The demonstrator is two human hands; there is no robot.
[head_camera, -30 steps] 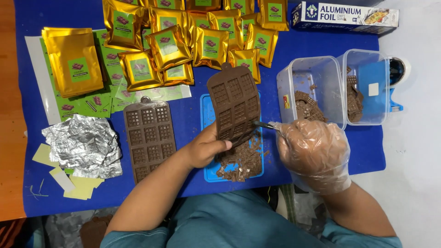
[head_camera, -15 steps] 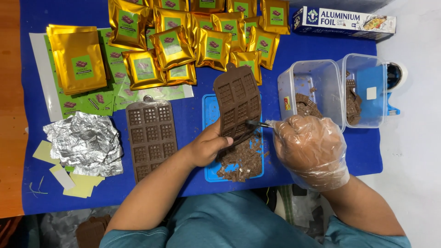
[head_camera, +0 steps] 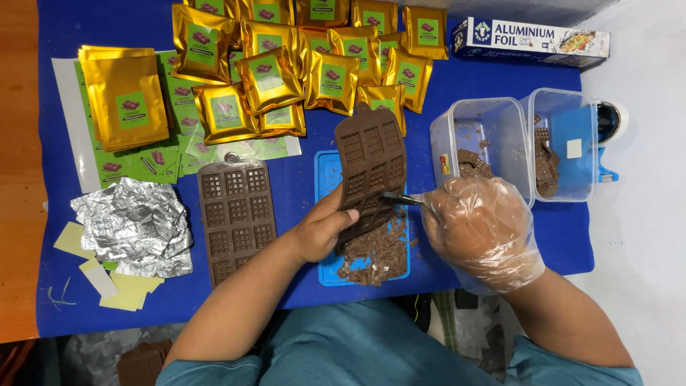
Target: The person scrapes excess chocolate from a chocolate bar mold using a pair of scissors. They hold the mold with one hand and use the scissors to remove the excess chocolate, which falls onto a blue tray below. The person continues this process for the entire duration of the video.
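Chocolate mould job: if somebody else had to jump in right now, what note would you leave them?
Left hand: bare, holds the brown mould tilted over the blue tray.
Right hand: in a clear glove, grip on a thin tool whose tip touches the mould.
Done: chocolate scraps piled on the tray; more pieces in the clear tubs.
Left: a second mould lies flat beside the tray; crumpled foil and gold pouches wait on the blue cloth.

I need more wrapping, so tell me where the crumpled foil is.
In the head view, the crumpled foil lies on the blue table cover at the person's left, just left of the flat brown mould and below the green label sheets.
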